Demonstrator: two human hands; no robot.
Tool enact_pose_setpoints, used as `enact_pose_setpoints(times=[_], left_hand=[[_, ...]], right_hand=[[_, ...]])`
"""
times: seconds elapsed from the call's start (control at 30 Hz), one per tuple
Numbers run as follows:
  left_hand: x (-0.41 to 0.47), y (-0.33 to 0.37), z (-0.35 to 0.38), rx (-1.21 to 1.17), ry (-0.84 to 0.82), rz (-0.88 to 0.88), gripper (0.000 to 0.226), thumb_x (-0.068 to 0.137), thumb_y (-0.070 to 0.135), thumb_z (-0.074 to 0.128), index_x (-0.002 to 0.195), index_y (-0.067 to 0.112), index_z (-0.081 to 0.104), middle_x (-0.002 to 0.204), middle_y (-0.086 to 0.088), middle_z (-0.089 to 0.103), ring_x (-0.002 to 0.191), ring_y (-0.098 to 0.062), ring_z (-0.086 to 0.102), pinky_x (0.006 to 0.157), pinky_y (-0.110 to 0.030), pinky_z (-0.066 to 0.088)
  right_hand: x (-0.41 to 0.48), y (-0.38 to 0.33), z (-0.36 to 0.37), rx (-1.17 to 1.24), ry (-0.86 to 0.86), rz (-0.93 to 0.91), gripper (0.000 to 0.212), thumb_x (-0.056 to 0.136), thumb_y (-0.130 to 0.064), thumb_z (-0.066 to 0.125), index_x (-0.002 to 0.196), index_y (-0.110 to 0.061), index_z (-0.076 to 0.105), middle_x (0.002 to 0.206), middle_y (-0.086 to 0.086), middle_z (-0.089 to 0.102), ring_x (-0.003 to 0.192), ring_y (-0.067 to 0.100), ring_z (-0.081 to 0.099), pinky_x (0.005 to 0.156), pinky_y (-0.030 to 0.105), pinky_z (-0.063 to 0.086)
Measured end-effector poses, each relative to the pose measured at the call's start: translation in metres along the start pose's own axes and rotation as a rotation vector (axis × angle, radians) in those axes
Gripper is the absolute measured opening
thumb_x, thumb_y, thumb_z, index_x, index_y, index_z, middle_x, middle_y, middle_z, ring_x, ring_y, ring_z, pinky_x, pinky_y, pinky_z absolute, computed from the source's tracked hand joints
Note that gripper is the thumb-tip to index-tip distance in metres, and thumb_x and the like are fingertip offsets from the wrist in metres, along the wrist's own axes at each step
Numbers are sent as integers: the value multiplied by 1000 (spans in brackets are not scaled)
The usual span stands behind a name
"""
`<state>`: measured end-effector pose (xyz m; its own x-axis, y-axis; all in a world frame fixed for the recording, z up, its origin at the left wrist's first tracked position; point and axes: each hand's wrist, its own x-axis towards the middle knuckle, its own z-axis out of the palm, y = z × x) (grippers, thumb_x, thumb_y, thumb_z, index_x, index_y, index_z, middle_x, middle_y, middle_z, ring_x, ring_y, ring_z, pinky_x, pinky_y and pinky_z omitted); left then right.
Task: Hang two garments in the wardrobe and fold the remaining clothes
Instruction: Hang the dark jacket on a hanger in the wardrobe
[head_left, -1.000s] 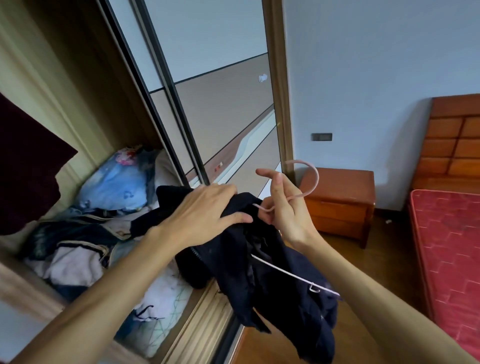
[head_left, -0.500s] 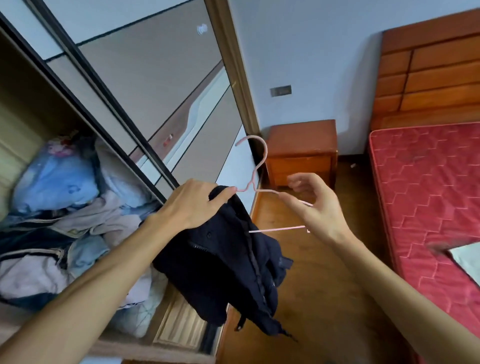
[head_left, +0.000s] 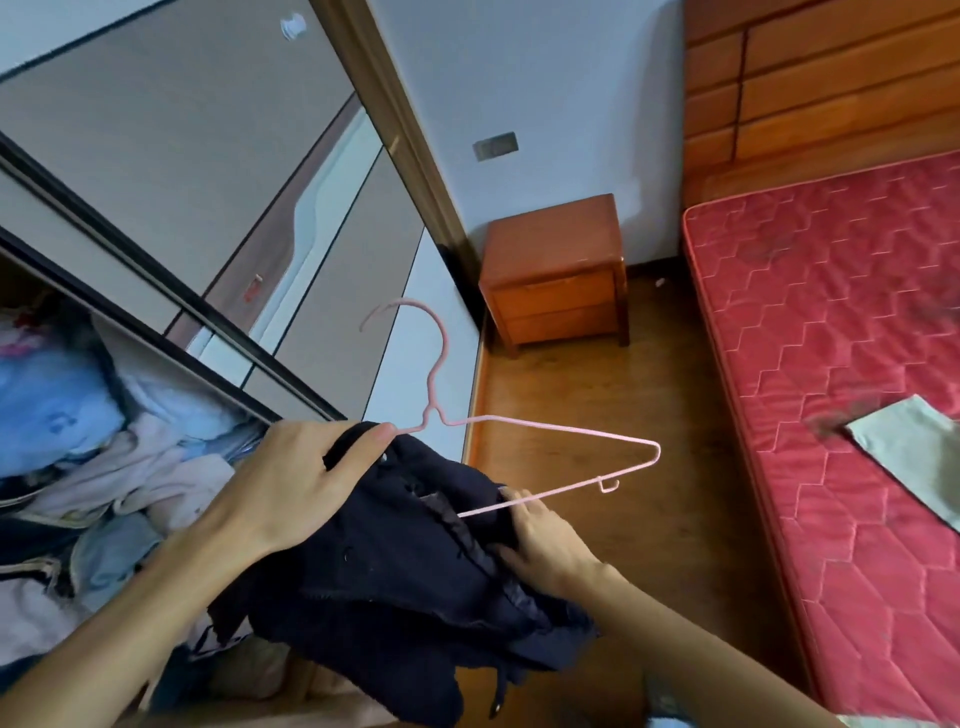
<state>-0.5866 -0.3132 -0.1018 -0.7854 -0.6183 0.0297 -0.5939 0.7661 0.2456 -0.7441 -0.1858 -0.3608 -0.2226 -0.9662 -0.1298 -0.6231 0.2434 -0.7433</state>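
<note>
Hanger (head_left: 571, 429): pink wire, held in the air in front of the wardrobe (head_left: 182, 156), above the floor (head_left: 649, 493).
Hanger long axis: runs left to right across the view, close to level. The bare shoulder tip points right, toward the bed (head_left: 831, 338). The left end is hidden inside the garment (head_left: 395, 571).
Hook: stands upward from the neck and curls over to the left, toward the sliding door.
Lower bar: slopes down and left from the right tip and passes into the cloth. A small notch loop hangs just beside the tip.
Garment: dark navy, bunched and drooping between the two hands, partly threaded onto the hanger's left half.
Left hand (head_left: 291, 493): grip clenched over the garment's top edge, with the thumb tip touching the wire just below the neck.
Right hand (head_left: 545, 551): lies on the garment under the lower bar. Its fingertips are buried in the folds, so the grip cannot be told.
Wardrobe interior: loose pile of pale clothes (head_left: 78, 441) at left.
Nightstand (head_left: 556, 270): wooden, standing against the wall between the wardrobe and the bed.
Bed: red quilted mattress with a grey cloth (head_left: 914, 457) lying flat on it.
</note>
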Motion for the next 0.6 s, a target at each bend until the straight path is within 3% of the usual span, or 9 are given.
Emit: enact_pose_setpoints(times=[0.07, 0.13, 0.23, 0.3, 0.37, 0.43, 0.5, 0.6], left_hand=[[-9, 1, -6, -31, 41, 13, 61, 89, 78, 31, 80, 33, 72, 68, 6, 71, 65, -12, 66, 65, -38, 54], [-16, 2, -12, -28, 90, 44, 50, 92, 71, 34, 71, 40, 67, 66, 19, 67, 61, -6, 63, 58, -21, 46], [-28, -8, -19, 25, 131, 80, 40, 95, 65, 33, 68, 50, 58, 66, 26, 63, 59, -5, 59, 54, -21, 41], [-36, -21, -22, 27, 145, 66, 36, 95, 67, 30, 73, 55, 57, 67, 27, 61, 59, -1, 57, 53, -21, 38], [-42, -27, -19, 28, 169, 58, 35, 95, 69, 27, 90, 52, 58, 67, 29, 59, 59, 0, 55, 51, -21, 35], [-43, -27, -14, 36, 150, 91, 18, 98, 60, 30, 105, 46, 39, 64, 33, 55, 56, 6, 52, 48, -18, 30], [-43, -30, -13, 19, 158, 97, 15, 98, 59, 30, 103, 45, 34, 55, 22, 53, 52, 4, 49, 45, -23, 30], [-43, -42, -18, -6, 207, 71, 25, 97, 62, 30, 89, 61, 53, 44, 7, 39, 46, -10, 47, 45, -30, 34]], right_hand=[[8, -5, 9, -61, 5, 4, 67, 87, -37, 62, 144, -17, 34, 144, 6, 43, 116, 37, 56, 90, 42, 48], [15, -12, 11, -98, 33, -21, 55, 89, -30, 60, 138, -17, 40, 139, 6, 45, 109, 37, 59, 82, 43, 52], [23, -6, -7, -39, 92, -47, 54, 91, -17, 57, 140, -15, 35, 133, 10, 47, 102, 41, 60, 73, 44, 50], [24, 8, -33, 34, 168, -31, 60, 89, -15, 61, 141, -15, 31, 131, 12, 47, 98, 40, 60, 76, 49, 51], [25, 18, -67, 104, 247, -46, 40, 87, -14, 61, 122, -17, 43, 123, 8, 52, 89, 33, 60, 77, 47, 52], [30, 23, -99, 94, 236, -103, 22, 88, -13, 61, 107, -14, 51, 100, 1, 62, 80, 25, 60, 72, 40, 50], [38, 20, -127, 68, 150, -148, 13, 92, -22, 66, 98, -14, 58, 79, -1, 66, 69, 21, 60, 64, 41, 50], [46, 4, -168, 30, 31, -185, 31, 89, -47, 69, 83, -16, 65, 69, 1, 65, 65, 19, 60, 62, 42, 50]])
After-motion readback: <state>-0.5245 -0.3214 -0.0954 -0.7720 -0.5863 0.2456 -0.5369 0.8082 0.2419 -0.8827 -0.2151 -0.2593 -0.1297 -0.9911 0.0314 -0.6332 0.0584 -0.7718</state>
